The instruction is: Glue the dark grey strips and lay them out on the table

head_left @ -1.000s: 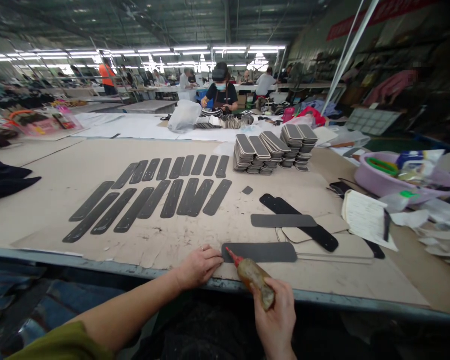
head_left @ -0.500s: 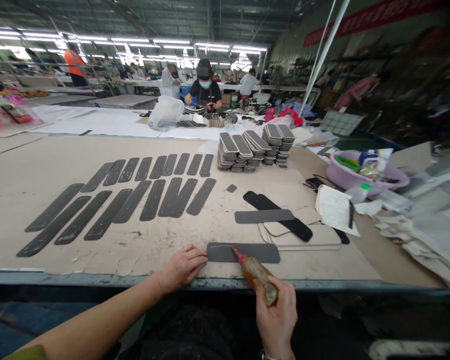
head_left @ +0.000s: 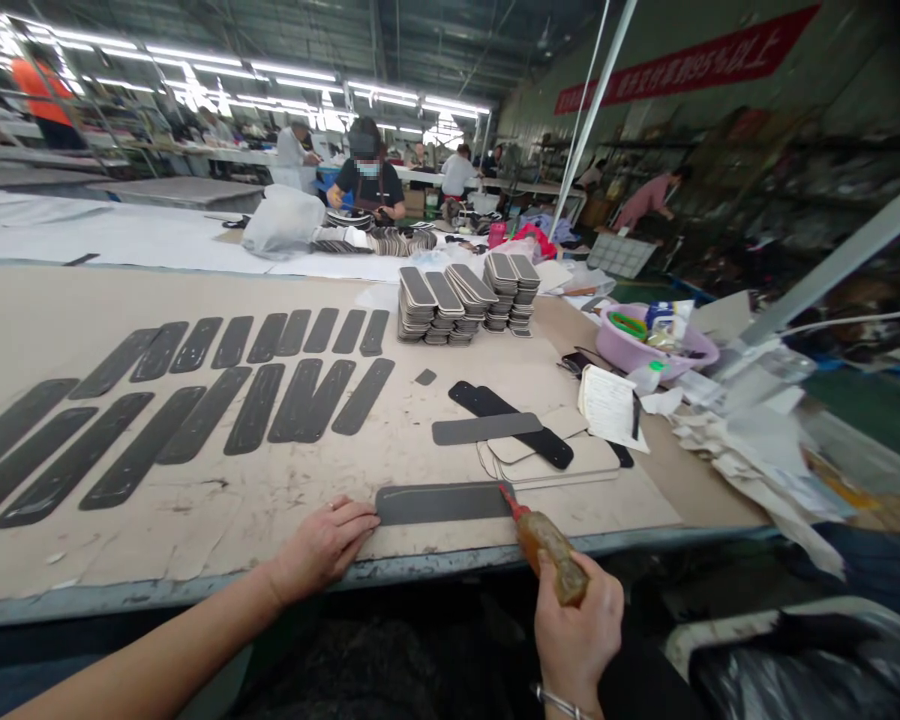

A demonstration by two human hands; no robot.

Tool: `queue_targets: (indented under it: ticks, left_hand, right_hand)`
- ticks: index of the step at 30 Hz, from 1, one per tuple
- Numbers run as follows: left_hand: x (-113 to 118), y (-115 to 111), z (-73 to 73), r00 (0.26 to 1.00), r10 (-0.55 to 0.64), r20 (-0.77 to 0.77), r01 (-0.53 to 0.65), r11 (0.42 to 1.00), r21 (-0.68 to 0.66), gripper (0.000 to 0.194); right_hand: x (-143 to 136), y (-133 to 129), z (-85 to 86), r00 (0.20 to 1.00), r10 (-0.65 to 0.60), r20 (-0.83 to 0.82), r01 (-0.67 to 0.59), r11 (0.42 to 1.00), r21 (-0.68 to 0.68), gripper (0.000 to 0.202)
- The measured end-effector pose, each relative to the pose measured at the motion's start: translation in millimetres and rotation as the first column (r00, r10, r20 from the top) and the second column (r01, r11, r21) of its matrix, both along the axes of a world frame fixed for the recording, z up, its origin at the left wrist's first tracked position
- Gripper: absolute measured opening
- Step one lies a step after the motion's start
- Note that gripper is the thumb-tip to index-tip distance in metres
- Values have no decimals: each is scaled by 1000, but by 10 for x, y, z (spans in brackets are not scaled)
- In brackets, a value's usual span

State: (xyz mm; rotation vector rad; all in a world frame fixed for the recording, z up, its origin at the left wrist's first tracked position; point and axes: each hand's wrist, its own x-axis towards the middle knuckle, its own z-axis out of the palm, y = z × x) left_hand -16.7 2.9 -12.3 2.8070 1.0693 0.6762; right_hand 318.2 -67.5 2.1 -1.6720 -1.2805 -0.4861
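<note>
A dark grey strip with rounded corners (head_left: pixel 442 505) lies flat near the front edge of the table, with a thin shiny line along its upper edge. At its left end rests my left hand (head_left: pixel 328 543), fingers extended together and fingertips touching the strip. My right hand (head_left: pixel 579 625) is wrapped round an amber glue squeeze bottle (head_left: pixel 551 550), tilted so that its red nozzle meets the strip's upper right corner. Beyond lie another grey strip (head_left: pixel 486 429) and a black strip with holes (head_left: pixel 547 442). Rows of glossy, wet-looking grey strips (head_left: pixel 255 408) spread to the left.
Stacks of grey, pale-edged pieces (head_left: pixel 450 305) stand at the back. On the right are a purple basin (head_left: pixel 656 355) with items in it, a notepad (head_left: pixel 610 403) and crumpled paper (head_left: pixel 750 470). A co-worker (head_left: pixel 367 180) sits across the table.
The nozzle has travelled rightward from the strip's left part to its right corner, and the shiny line is longer. My left hand stays at the strip's left end. The view has turned right.
</note>
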Motion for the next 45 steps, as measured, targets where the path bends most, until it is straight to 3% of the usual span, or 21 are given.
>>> queue_targets:
  ticks: [5, 9, 12, 17, 22, 33, 37, 41, 45]
  left_hand:
    - [15, -12, 30, 1000, -1, 17, 0, 1000, 16, 25]
    - [33, -27, 44, 1000, 9, 14, -8, 1000, -25, 26]
    - [33, -25, 40, 1000, 2, 9, -2, 999, -47, 26]
    - [30, -29, 30, 1000, -7, -4, 7, 999, -42, 26]
    - [24, -26, 12, 1000, -15, -17, 14, 999, -47, 27]
    - [46, -19, 30, 1000, -27, 1, 27, 1000, -2, 26]
    - [41, -19, 14, 1000, -6, 25, 6, 1000, 9, 26]
    - [26, -25, 15, 1000, 8, 19, -8, 1000, 7, 26]
    - [29, -25, 56, 1000, 2, 21, -3, 999, 33, 26]
  right_hand:
    - [2, -36, -3, 998, -51, 42, 52, 999, -2, 30]
    - [-130, -62, -6, 983, -101, -157, 95, 995, -44, 37]
    - [-371, -50, -20, 944, 36, -329, -52, 998, -39, 40]
    - [-804, 31, -32, 872, 412, -264, -426, 905, 5, 33]
    - [-951, 87, -36, 830, 509, -226, -527, 850, -21, 30]
    - [-922, -112, 88, 831, 514, -214, -532, 846, -33, 25]
    - [-813, -137, 107, 856, 470, -215, -489, 871, -44, 27]
    - [-566, -173, 131, 917, 348, -194, -367, 927, -74, 30]
    - [-215, -216, 125, 983, 115, -143, -130, 986, -100, 37]
